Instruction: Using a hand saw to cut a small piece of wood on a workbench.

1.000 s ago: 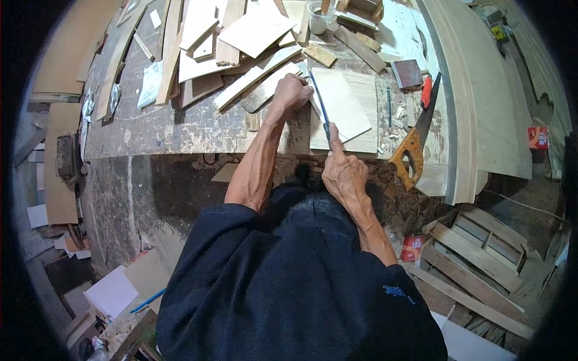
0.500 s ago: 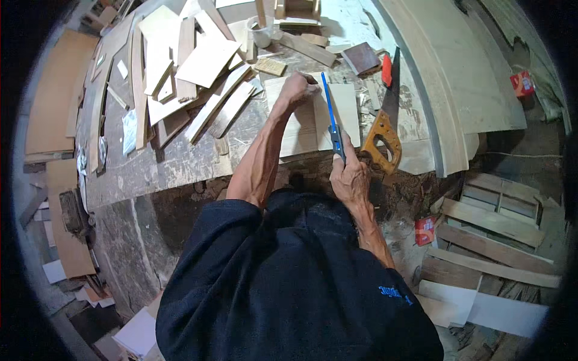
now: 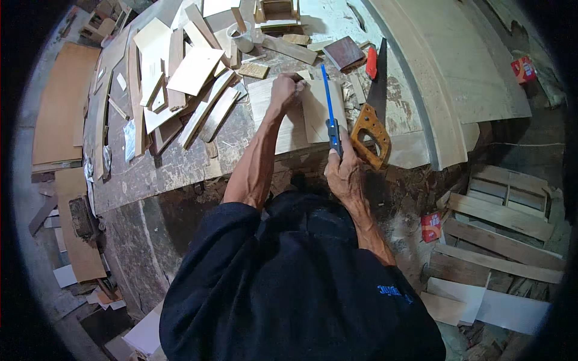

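Note:
My right hand (image 3: 345, 174) is wrapped round the black-and-blue handle of a hacksaw (image 3: 329, 99), seen almost edge-on with its blue frame pointing away from me. The saw lies over a pale thin board (image 3: 319, 111) at the bench's front edge; whether its blade touches the wood is hidden. My left hand (image 3: 288, 91) is closed, its fingers curled down beside that board's left edge and over a second pale board (image 3: 261, 99). What its fingers hold, if anything, is hidden. Right of the boards lies a wooden-handled handsaw (image 3: 369, 137), with a red tool (image 3: 371, 63) against its blade.
Offcuts and strips (image 3: 195, 71) are heaped on the bench's left side. Farther back stand a plastic cup (image 3: 242, 41) with a stick in it and a small wooden box (image 3: 277, 13). A brown square block (image 3: 344, 53) lies right. Wooden frames (image 3: 503, 225) lie on the floor at right.
The view has shifted, so bench and boards appear farther left. Against the boards, the hacksaw and my right hand sit slightly farther right. My left hand keeps its place on the boards.

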Tool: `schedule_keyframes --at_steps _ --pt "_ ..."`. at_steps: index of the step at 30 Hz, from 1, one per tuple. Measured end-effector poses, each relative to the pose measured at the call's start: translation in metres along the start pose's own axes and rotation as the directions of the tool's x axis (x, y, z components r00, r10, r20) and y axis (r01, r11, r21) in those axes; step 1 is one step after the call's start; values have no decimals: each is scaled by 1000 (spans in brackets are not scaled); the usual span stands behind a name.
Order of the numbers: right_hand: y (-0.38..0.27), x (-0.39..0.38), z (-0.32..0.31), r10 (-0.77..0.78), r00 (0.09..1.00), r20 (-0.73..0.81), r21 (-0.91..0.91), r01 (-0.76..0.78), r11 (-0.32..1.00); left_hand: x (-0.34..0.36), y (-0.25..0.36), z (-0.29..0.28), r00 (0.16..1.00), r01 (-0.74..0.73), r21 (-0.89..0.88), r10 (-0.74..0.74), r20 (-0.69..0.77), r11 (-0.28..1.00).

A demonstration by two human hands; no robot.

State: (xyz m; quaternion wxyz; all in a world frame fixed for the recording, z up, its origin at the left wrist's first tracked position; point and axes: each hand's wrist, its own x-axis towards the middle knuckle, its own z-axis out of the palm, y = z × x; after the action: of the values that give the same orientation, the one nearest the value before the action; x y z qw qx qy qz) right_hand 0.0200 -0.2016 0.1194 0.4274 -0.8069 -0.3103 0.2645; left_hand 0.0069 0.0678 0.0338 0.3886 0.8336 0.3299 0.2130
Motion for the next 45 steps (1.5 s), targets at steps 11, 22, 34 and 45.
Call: schedule_keyframes --at_steps 11,22,34,45 --pt "9 -9 -20 -78 996 -35 -160 72 985 -36 1 3 925 -293 475 372 -79 830" --pt "18 -12 -9 -123 990 -70 -278 99 955 -56 16 -26 906 -413 492 293 305 766" --pt "-10 -16 32 -9 994 -113 -247 -20 969 -50 13 -4 915 -395 495 376 143 774" --pt "-34 -17 50 74 984 -165 -425 -138 895 -42 3 3 917 -382 461 390 83 801"
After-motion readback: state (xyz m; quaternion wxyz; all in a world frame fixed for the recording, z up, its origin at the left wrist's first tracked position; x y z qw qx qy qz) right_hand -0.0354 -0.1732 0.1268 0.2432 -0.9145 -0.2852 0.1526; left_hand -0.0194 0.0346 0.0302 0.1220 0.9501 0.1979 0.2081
